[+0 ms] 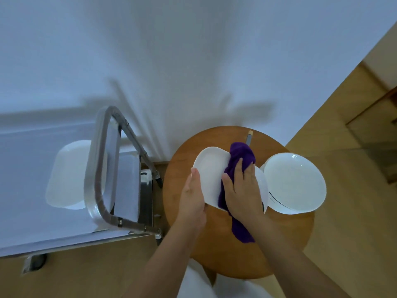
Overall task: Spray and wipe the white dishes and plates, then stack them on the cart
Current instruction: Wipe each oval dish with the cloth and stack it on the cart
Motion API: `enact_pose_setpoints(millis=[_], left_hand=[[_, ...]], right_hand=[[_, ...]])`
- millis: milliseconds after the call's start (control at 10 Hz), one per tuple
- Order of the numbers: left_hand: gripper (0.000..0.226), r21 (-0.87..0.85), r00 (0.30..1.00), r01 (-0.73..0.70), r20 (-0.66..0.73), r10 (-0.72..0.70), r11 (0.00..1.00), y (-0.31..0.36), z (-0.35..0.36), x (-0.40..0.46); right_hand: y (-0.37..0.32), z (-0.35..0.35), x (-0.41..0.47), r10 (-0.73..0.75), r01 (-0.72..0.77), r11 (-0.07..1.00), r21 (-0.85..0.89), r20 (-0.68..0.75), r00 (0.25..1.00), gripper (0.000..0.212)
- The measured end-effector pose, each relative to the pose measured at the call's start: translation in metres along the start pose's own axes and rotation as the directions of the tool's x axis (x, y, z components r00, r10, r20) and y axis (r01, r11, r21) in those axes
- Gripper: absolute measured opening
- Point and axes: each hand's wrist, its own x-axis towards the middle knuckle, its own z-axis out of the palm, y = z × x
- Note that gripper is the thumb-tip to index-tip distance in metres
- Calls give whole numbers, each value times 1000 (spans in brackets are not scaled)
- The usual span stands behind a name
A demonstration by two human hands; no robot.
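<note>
The oblong glazed dish point(209, 173) at the centre is plain white, without pattern. The bunched terry cloth point(237, 166) lying across it is deep purple, uniform in tone. The round glazed plate point(295, 182) to the right is white, unpatterned, with a bright glint at its far rim. The round wooden table point(214, 244) is warm orange-brown with faint grain. On the left, the metal cart point(43, 211) has a pale grey-white top and a silver-grey tubular handle point(101, 168). The rounded dish point(68, 175) on it is white. The far wall point(193, 61) is plain bluish white. The floor point(354, 233) is tan, wood-toned.
</note>
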Motion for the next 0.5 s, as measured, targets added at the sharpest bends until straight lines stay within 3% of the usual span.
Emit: enact_pose_setpoints(millis=[100,300,400,500], left_hand=[[35,41,999,43,0,-43,998,9,4,-7],[33,92,983,-134,138,120,987,14,-4,-18],[30,25,977,-138,169,132,990,25,2,-22],[48,-30,985,-102,136,105,994,35,1,-28]], right_hand=[[-16,-1,-2,-118,117,992,45,18,993,60],[-45,1,-9,-347,350,933,84,-48,937,50],[-71,12,-11,-158,137,986,92,277,948,47],[-71,31,-10,51,238,458,-857,293,955,48]])
